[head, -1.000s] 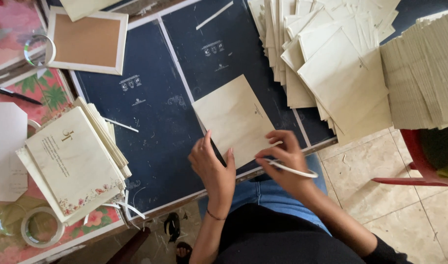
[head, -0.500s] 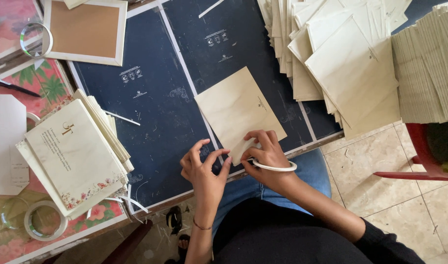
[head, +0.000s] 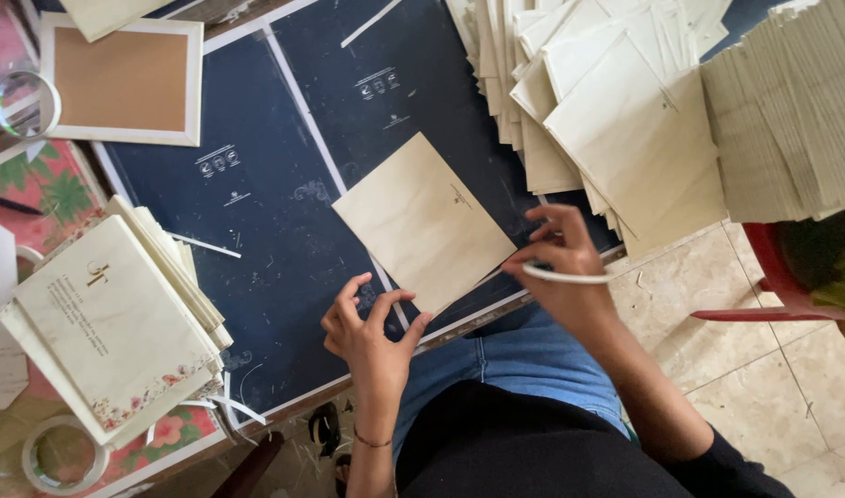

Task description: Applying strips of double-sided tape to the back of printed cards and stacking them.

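Right now the right hand (head: 563, 267) pinches a thin white strip (head: 570, 275) between thumb and fingertips, closed on it just off the right edge of a cream card (head: 422, 221). That card lies tilted on the dark blue board (head: 284, 212), between the two hands. The left hand (head: 367, 327) hovers at the card's near corner, fingers curled and apart, holding nothing; whether a fingertip touches the corner cannot be told. Beyond the right hand fans a spread of cream envelopes (head: 616, 120). Left of the left hand sits a stack of printed cards (head: 109, 323), with a tape roll (head: 61, 454) near it.
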